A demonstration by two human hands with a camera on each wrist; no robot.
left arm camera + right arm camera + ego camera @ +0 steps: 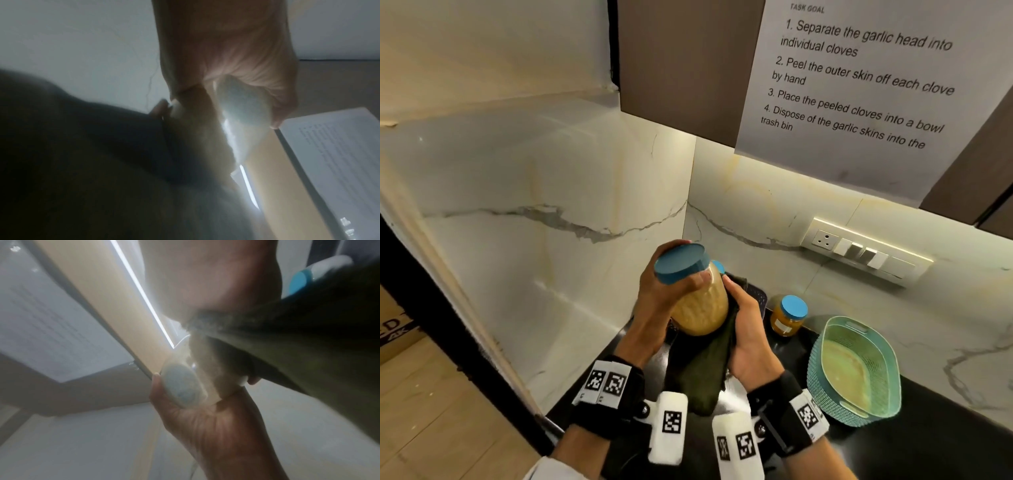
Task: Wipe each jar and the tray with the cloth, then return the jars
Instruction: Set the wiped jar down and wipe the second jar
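Left hand [654, 301] grips jar [700, 305]; right hand [748, 329] clasps cloth [702, 370] against it. Three jars visible.

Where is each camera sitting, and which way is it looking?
Head view: sits on the person's head, looks forward and down at the big jar, the dark cloth and the counter; shows both hands and wrist straps.
Left wrist view: sits on the left wrist, looks up along the left hand at the jar's lid and the cupboard.
Right wrist view: sits on the right wrist, looks up along the right hand holding the cloth against the jar; the left hand shows too.
Shared: both wrist views show the jar, the cloth and the taped paper sheet.
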